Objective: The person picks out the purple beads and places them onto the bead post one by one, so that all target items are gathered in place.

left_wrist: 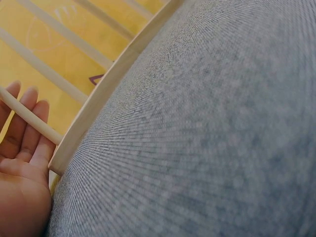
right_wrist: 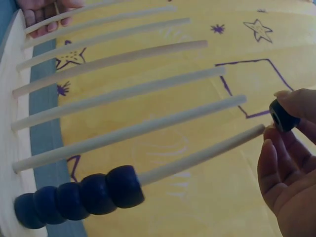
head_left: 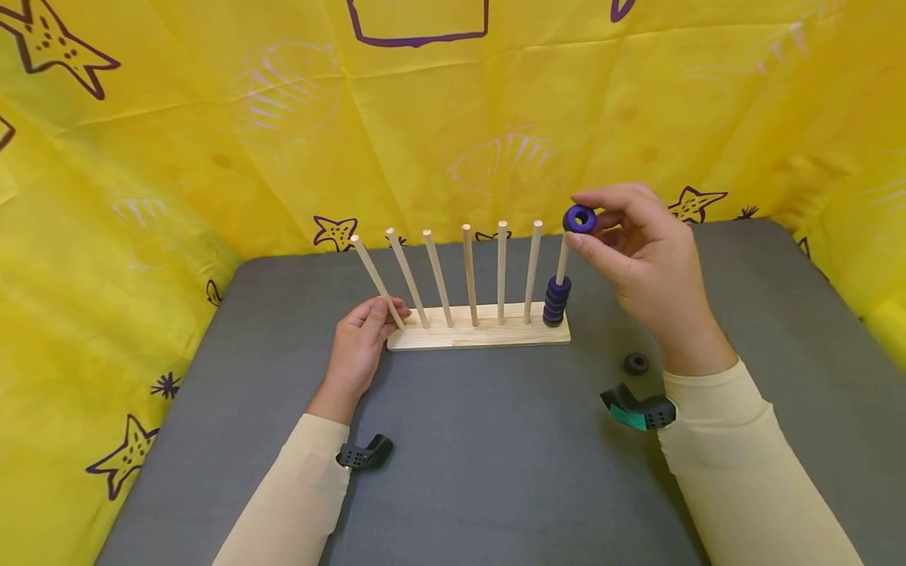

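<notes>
A wooden peg rack point(head_left: 453, 338) stands on the grey table, its upright pegs in one row. At its left end my left hand point(head_left: 361, 342) holds the outermost peg point(head_left: 377, 281) low down, fingers behind it and thumb in front. My right hand point(head_left: 654, 263) pinches a dark blue bead point(head_left: 580, 219) between thumb and fingertips, right at the tip of the rightmost peg point(right_wrist: 202, 157). The bead's hole faces the head camera. Several dark blue beads point(right_wrist: 81, 197) are stacked at the bottom of that same peg; the other pegs are bare.
One loose dark bead point(head_left: 636, 363) lies on the table point(head_left: 495, 456) below my right hand. A yellow cloth point(head_left: 396, 118) printed with starfish and fish hangs behind and at both sides. Dark straps are on both wrists.
</notes>
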Action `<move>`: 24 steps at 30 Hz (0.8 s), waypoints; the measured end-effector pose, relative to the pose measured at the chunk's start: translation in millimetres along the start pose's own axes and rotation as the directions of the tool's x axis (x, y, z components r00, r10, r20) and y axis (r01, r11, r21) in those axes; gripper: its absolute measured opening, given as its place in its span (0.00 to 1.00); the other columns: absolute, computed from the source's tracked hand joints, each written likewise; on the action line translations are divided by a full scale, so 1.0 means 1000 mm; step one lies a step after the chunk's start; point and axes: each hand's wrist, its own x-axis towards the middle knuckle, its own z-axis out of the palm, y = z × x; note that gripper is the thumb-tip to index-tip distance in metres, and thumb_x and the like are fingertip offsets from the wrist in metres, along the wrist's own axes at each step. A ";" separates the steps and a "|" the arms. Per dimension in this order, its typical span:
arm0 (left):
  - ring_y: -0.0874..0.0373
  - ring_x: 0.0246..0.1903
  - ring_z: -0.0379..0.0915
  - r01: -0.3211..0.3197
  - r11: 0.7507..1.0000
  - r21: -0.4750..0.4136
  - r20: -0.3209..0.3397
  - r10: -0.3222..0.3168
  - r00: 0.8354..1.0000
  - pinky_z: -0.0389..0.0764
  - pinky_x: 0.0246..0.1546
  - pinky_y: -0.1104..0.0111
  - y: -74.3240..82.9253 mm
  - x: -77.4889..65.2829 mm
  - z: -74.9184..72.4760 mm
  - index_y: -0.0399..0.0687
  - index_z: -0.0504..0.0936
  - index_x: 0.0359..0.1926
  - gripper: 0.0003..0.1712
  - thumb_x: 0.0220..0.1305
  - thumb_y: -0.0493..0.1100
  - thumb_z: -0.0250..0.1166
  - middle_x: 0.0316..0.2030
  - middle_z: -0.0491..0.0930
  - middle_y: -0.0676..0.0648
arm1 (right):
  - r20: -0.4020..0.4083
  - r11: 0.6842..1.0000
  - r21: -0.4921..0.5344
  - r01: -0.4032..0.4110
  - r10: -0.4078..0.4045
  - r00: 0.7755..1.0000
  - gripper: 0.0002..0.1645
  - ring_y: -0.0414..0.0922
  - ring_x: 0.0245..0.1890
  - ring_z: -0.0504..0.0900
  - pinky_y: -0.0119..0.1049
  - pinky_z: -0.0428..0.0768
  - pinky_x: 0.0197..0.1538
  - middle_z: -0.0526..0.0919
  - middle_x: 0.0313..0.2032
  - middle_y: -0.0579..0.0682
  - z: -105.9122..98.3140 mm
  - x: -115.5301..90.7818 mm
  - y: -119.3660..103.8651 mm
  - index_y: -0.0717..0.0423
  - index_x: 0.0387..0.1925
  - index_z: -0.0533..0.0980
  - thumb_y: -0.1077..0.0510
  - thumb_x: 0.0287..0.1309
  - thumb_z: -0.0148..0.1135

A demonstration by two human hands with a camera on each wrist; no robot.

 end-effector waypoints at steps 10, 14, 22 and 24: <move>0.46 0.56 0.82 -0.004 1.000 -0.007 0.000 0.004 1.000 0.81 0.61 0.60 0.001 0.000 0.000 0.21 0.80 0.58 0.28 0.87 0.49 0.57 0.50 0.85 0.39 | -0.030 0.999 -0.008 -0.038 0.038 0.999 0.26 0.51 0.52 0.83 0.30 0.84 0.51 0.82 0.51 0.50 0.005 -0.003 0.008 0.68 0.60 0.83 0.79 0.62 0.73; 0.46 0.55 0.83 -0.003 1.000 -0.004 -0.005 0.003 1.000 0.81 0.60 0.61 0.001 0.000 0.000 0.20 0.79 0.58 0.28 0.88 0.48 0.56 0.49 0.85 0.40 | -0.030 0.999 0.020 -0.047 0.047 0.998 0.25 0.51 0.52 0.84 0.31 0.84 0.53 0.82 0.52 0.51 0.007 -0.002 0.011 0.69 0.61 0.82 0.79 0.63 0.71; 0.47 0.56 0.81 -0.011 1.000 0.011 0.004 0.011 1.000 0.80 0.62 0.60 -0.001 0.001 0.000 0.23 0.80 0.59 0.27 0.88 0.49 0.55 0.51 0.84 0.39 | -0.042 0.999 0.013 -0.030 0.031 0.999 0.27 0.50 0.49 0.85 0.31 0.85 0.51 0.81 0.51 0.45 0.011 -0.001 0.018 0.64 0.64 0.83 0.77 0.66 0.71; 0.47 0.56 0.81 -0.010 1.000 0.013 0.002 0.010 1.000 0.80 0.62 0.60 -0.001 0.001 0.000 0.23 0.80 0.59 0.27 0.88 0.49 0.55 0.51 0.84 0.39 | -0.043 1.000 0.007 -0.024 0.025 0.999 0.27 0.50 0.49 0.84 0.31 0.85 0.50 0.81 0.51 0.44 0.012 -0.001 0.020 0.63 0.65 0.83 0.77 0.66 0.71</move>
